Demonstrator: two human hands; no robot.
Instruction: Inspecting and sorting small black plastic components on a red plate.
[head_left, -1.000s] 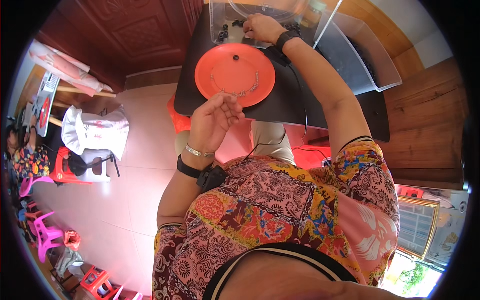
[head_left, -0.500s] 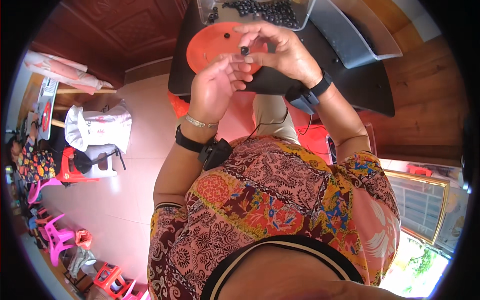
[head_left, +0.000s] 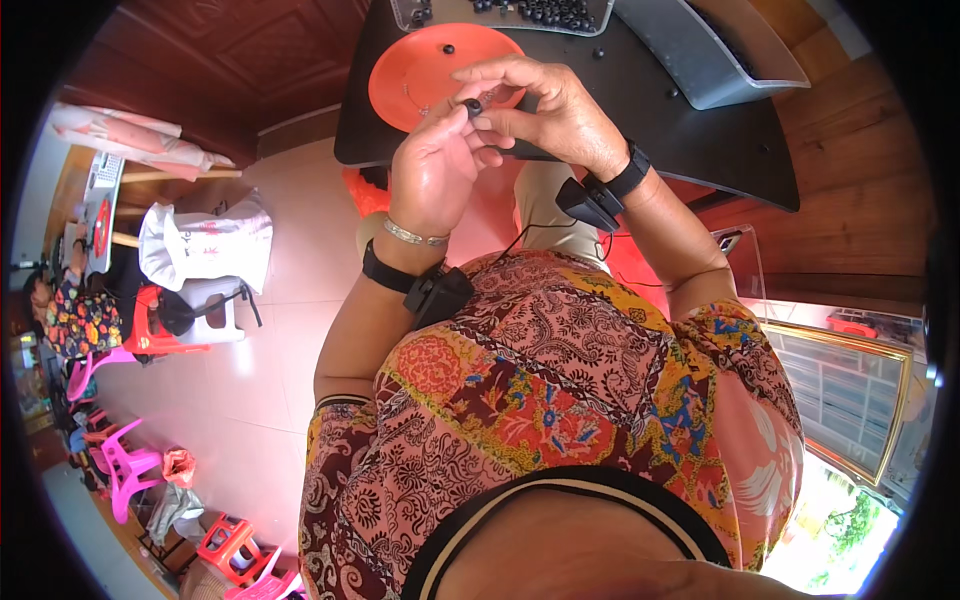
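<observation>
A small black round piece point(head_left: 473, 106) sits at the meeting fingertips of both hands, above the near edge of an orange-red plate point(head_left: 395, 75). My left hand point(head_left: 437, 165) is closed on it from below with thumb and fingers. My right hand point(head_left: 565, 118) comes in from the other side, its thumb tip at the piece and its index finger bent over the top. The fingers partly hide what lies between them. Another black piece point(head_left: 448, 49) lies on the plate.
A clear tray point(head_left: 548, 29) of many black pieces stands at the far edge of the black table point(head_left: 640, 120). Right of it is a grey bin point(head_left: 715, 95). Loose black pieces point(head_left: 599, 53) dot the tabletop. A white sack point(head_left: 205, 245) and stools stand off to the left.
My two hands have drawn closer together and the black piece has shifted slightly left, with the left fingertips coming onto it. The view has tilted a little.
</observation>
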